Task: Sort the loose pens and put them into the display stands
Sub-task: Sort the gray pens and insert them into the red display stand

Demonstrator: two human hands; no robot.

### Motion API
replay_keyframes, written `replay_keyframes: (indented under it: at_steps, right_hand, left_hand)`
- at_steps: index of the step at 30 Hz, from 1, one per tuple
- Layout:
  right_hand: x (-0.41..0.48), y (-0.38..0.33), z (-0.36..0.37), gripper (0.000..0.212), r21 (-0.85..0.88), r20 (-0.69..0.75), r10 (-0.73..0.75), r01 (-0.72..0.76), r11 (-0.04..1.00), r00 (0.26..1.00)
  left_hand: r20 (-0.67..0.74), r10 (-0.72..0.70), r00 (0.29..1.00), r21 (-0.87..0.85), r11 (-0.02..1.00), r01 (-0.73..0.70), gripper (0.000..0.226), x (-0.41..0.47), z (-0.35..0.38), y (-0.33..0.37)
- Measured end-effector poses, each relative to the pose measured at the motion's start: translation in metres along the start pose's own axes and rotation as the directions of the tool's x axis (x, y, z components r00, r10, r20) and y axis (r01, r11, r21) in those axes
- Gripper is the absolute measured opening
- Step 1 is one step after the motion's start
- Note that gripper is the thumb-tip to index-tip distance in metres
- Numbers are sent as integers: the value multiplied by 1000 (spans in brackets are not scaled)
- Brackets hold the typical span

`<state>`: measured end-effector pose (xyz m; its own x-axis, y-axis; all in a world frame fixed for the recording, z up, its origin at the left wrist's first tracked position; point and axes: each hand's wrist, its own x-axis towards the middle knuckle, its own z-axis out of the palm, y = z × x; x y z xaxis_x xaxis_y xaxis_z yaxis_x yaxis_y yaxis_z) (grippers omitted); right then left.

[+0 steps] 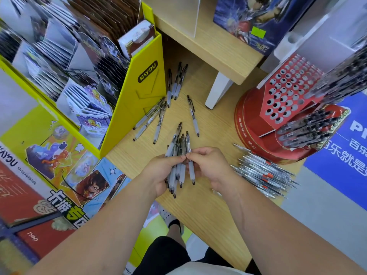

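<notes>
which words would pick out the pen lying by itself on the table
Start at the tall yellow box on the wooden table and look right, towards the white shelf leg. Between them lies the lone pen, clear-barrelled with a frosted grip. Unlike the pens bunched against the box, it touches no other pen.

"KAYOU" is printed on a black badge on the side of the tall yellow cardboard display box [148, 72] at far left. "KAYOU ANIMATION" and "卡游专区" are printed on the colourful cartoon poster board [45, 147] at near left. "百乐就是" is printed in white on the blue sign [349, 155] at right.
</notes>
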<state>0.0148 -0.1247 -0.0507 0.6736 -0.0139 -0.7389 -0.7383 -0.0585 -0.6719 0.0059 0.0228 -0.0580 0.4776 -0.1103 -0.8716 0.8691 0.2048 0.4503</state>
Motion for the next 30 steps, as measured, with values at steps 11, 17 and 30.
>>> replay_keyframes:
  at_steps: [11,17,30]
  right_hand:
    - [-28,-5,0,22,109,-36,38,-33,993,999]
    - [-37,-11,-2,23,53,-101,49,-44,998,994]
    - [-74,-21,-40,15,-92,-30,-121,117,989,992]
  left_hand:
    - [75,-17,997,-16,1000,18,11,-28,3,6]
    - [131,-81,988,-106,990,96,19,-37,17,11]
    - [220,119,968,142,978,-153,26,-48,29,-2]
